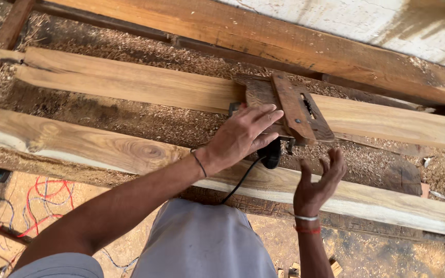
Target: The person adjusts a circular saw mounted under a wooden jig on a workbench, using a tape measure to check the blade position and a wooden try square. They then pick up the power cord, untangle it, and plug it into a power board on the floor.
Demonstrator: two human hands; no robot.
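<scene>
My left hand [243,135] rests over a dark power tool [271,152] that lies upside down on a long wooden plank [130,82], its rusty metal base plate [297,109] facing up. The fingers curl around the tool's body and touch the plate's near edge. A black cord [240,183] runs from the tool down toward me. My right hand [318,183] hovers palm-up just below and right of the plate, fingers spread, holding nothing. It is above a second, nearer plank [78,144].
A third plank [263,38] lies along the back by a pale wall. Sawdust [145,121] fills the gaps between planks. Red and blue wires [21,206] lie on the floor at lower left. Small wood offcuts [336,266] sit near my right forearm.
</scene>
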